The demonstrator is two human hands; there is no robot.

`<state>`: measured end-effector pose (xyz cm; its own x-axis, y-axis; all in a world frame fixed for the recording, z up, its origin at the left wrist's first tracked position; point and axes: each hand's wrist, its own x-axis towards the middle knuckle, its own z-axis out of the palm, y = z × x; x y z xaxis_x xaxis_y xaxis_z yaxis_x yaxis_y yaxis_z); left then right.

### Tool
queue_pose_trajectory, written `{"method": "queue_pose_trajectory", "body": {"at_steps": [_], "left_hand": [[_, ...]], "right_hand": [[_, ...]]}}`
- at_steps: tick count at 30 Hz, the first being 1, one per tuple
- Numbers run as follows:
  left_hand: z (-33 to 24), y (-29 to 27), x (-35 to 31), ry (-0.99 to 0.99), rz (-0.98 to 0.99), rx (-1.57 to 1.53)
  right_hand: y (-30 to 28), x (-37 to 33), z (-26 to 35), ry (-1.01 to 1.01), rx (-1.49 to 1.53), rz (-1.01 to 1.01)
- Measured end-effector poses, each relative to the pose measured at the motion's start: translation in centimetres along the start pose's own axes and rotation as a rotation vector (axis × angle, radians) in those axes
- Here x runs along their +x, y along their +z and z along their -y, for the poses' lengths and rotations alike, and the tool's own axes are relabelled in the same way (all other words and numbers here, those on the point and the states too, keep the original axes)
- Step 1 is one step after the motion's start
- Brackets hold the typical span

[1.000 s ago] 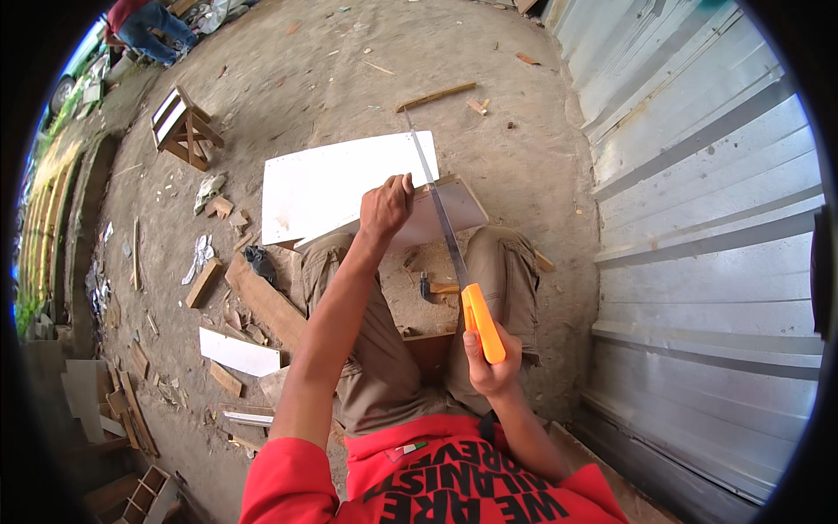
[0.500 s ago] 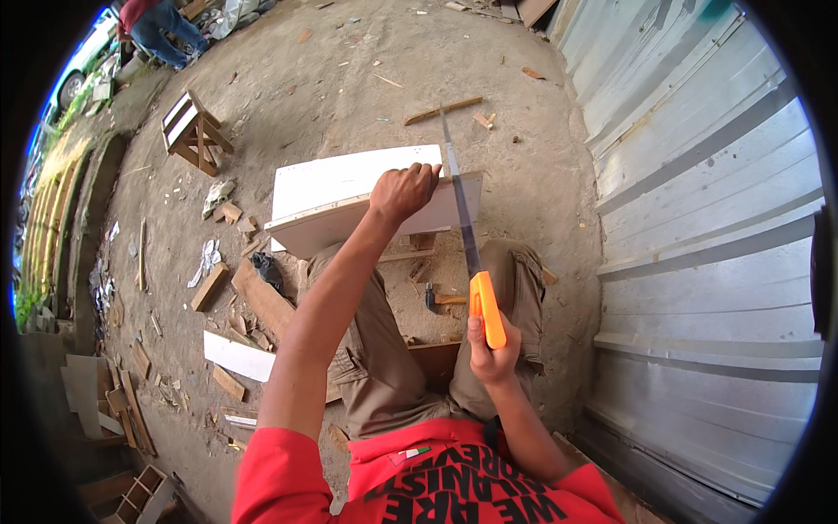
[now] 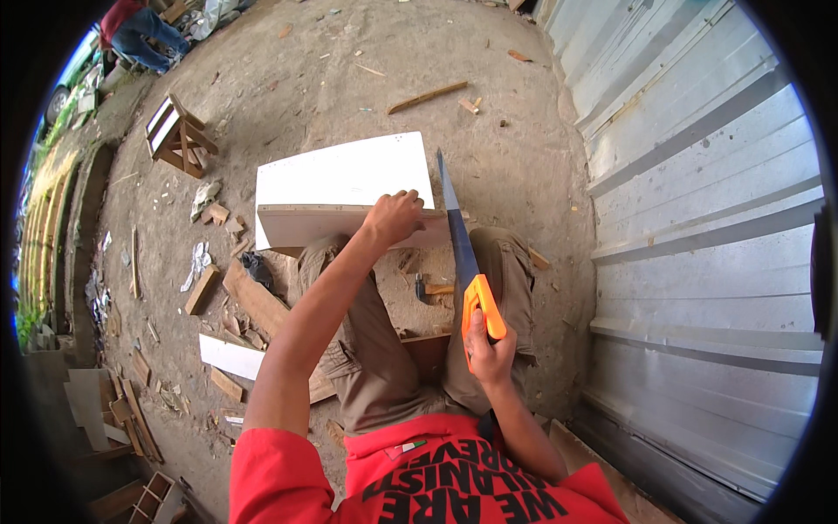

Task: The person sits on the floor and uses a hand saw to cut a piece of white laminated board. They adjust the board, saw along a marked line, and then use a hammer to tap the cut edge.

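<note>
In front of my knees stands a piece made of white boards [image 3: 345,179], with a paler panel [image 3: 305,229] on the side facing me. My left hand [image 3: 395,217] is closed over the edge where they meet, close to the right end. My right hand [image 3: 491,351] grips the orange handle of a handsaw [image 3: 463,236]. The saw's dark blade points away from me, passing along the right end of the boards. Whether its teeth touch them I cannot tell.
A hammer [image 3: 434,290] lies on the ground between my legs. Wood offcuts [image 3: 203,290] and a white strip [image 3: 230,355] are scattered to the left. A small wooden stool [image 3: 179,138] stands at far left, with a person [image 3: 144,37] beyond. Corrugated metal sheeting [image 3: 698,262] runs along the right.
The white boards have tipped, showing more of their white face. My left hand has come nearer on the edge. The saw has drawn back toward me and its tip has swung slightly left.
</note>
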<state>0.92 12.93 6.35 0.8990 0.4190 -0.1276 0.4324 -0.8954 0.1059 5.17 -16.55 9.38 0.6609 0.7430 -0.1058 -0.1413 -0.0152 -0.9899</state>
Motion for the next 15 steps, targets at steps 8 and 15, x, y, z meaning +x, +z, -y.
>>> {"method": "queue_pose_trajectory", "body": {"at_steps": [8, 15], "left_hand": [[2.9, -5.0, -1.8, 0.184, -0.255, 0.018], [3.6, -8.7, 0.4, 0.251, -0.331, 0.104]], "right_hand": [[-0.6, -1.2, 4.5, -0.276, -0.243, 0.045], [1.1, 0.4, 4.7, -0.431, -0.304, 0.041]]}}
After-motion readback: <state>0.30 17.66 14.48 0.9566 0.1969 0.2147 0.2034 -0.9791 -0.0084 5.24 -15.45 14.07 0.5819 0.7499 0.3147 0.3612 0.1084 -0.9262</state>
